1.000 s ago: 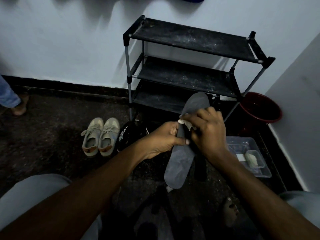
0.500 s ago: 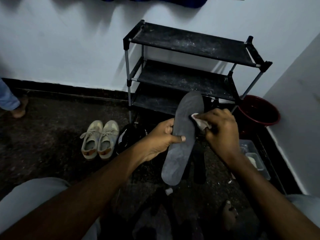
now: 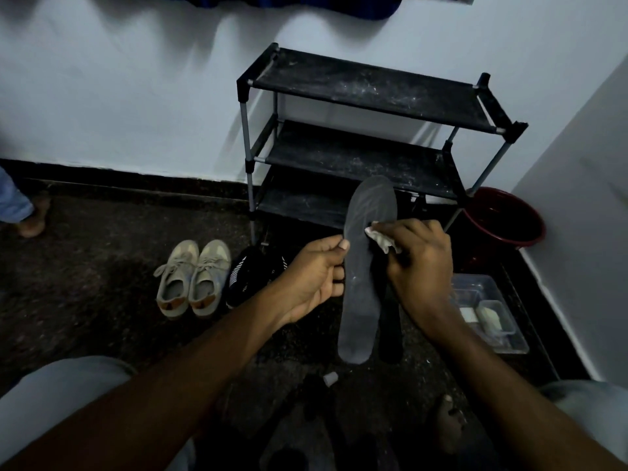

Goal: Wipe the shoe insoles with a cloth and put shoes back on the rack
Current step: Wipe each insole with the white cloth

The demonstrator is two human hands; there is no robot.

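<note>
A dark grey insole (image 3: 362, 266) stands nearly upright in the middle of the view. My left hand (image 3: 314, 271) grips its left edge, thumb on the front face. My right hand (image 3: 419, 263) pinches a small crumpled white cloth (image 3: 380, 236) and presses it against the insole's upper right side. Behind them stands a black three-shelf shoe rack (image 3: 370, 93) with dusty shelves that hold no shoes. A pair of beige sneakers (image 3: 193, 277) sits on the floor to the left, next to a black shoe (image 3: 249, 275) with white stripes.
A dark red bucket (image 3: 506, 219) stands in the right corner by the wall. A clear plastic container (image 3: 489, 311) with small items lies on the floor at right. Another dark insole (image 3: 390, 331) lies behind the held one. A person's bare foot (image 3: 32, 222) is at far left.
My right hand with the cloth has slid from the insole's middle up to its upper right part. The insole has tilted more upright, and my left hand has shifted a little up its edge.
</note>
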